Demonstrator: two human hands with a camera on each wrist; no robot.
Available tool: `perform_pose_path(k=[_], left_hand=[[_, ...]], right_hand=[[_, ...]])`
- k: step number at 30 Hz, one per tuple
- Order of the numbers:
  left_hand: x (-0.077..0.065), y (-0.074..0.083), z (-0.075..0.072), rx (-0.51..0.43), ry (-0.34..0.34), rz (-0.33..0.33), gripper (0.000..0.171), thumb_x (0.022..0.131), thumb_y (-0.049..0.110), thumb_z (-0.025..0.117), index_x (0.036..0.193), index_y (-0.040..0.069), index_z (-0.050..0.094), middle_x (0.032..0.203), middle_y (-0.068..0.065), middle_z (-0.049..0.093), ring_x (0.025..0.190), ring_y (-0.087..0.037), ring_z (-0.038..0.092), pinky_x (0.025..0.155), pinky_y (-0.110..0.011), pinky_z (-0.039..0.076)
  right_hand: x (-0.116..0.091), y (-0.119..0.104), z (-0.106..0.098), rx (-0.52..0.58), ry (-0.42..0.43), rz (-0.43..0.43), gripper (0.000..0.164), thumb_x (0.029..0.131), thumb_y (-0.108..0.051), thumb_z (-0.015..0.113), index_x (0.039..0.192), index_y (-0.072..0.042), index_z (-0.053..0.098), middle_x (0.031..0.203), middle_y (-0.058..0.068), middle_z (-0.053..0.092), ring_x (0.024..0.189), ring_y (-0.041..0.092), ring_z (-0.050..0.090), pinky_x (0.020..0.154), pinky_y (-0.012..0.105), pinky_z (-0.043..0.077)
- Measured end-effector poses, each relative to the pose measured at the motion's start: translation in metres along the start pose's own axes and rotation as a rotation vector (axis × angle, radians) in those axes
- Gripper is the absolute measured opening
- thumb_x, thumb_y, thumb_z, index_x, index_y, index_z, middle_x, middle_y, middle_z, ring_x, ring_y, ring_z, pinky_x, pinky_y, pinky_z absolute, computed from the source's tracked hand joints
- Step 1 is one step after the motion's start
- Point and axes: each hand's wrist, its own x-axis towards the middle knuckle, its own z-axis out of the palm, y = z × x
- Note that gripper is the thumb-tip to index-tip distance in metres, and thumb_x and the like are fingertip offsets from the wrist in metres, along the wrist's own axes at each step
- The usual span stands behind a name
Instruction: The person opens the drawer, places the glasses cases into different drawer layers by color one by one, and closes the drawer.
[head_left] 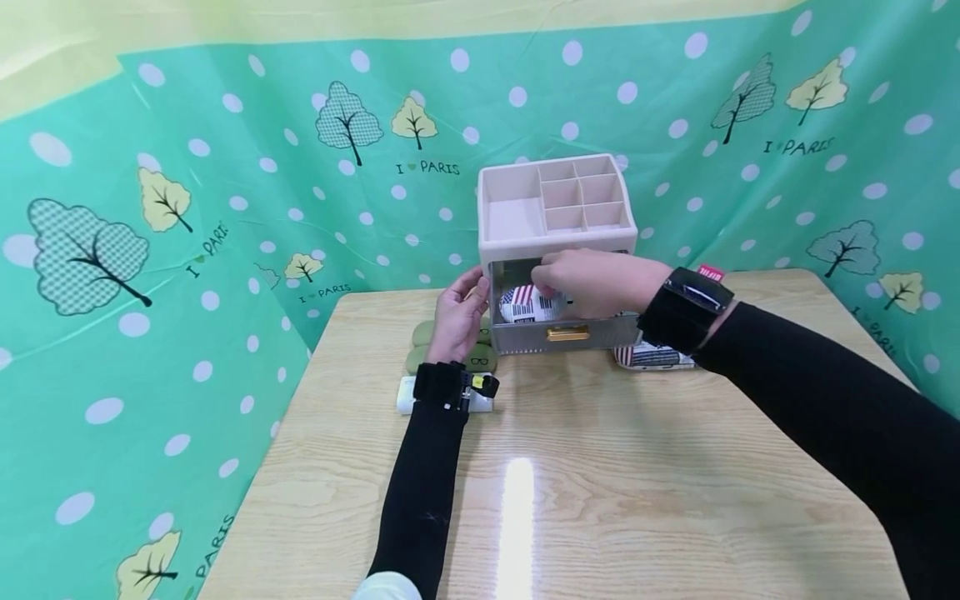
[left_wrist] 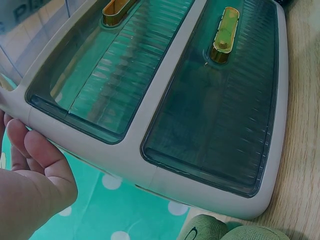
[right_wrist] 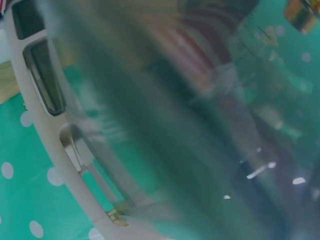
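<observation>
A white desktop organizer (head_left: pixel 501 246) stands at the table's back, its upper clear drawer (head_left: pixel 517 337) pulled out by a gold handle (head_left: pixel 567 333). Inside the drawer lies a glasses case (head_left: pixel 525 304) with flag stripes and newsprint. My right hand (head_left: pixel 600 279) reaches in from above, its bent fingers holding the case; the palm hides the case's right part. In the right wrist view, red stripes blur behind clear plastic. At the organizer's left side, my left hand (head_left: pixel 459 321) grips the frame edge. The left wrist view shows that hand (left_wrist: pixel 37 175) with bent fingers against the white rim.
Green glasses cases (head_left: pixel 480 358) and a white case (head_left: pixel 407 396) lie left of the organizer, partly behind the left hand and wrist. Another printed case (head_left: pixel 652 357) sits at its right, under the right wrist. A dotted green curtain (head_left: pixel 300 183) hangs behind the table (head_left: pixel 600 483).
</observation>
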Motion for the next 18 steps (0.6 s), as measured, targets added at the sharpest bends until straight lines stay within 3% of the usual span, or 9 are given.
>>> perform_pose_path(k=[9,18], left_hand=[[-0.002,0.001,-0.001,0.011,-0.008,0.005,0.028,0.097,0.006,0.067,0.124,0.001,0.066,0.116,-0.006,0.067,0.097,-0.016,0.067,0.087,-0.025,0.054],[-0.002,0.001,-0.001,0.01,-0.008,0.004,0.033,0.096,0.01,0.069,0.127,0.0,0.065,0.117,-0.006,0.067,0.098,-0.016,0.067,0.088,-0.025,0.053]], right_hand=[[-0.001,0.0,0.002,0.001,-0.018,0.005,0.026,0.084,0.001,0.081,0.103,-0.01,0.067,0.099,0.007,0.065,0.088,0.023,0.061,0.084,0.038,0.057],[-0.019,0.019,-0.002,0.051,-0.029,0.027,0.033,0.084,-0.02,0.087,0.11,-0.013,0.068,0.097,0.004,0.067,0.087,0.02,0.062,0.079,0.037,0.057]])
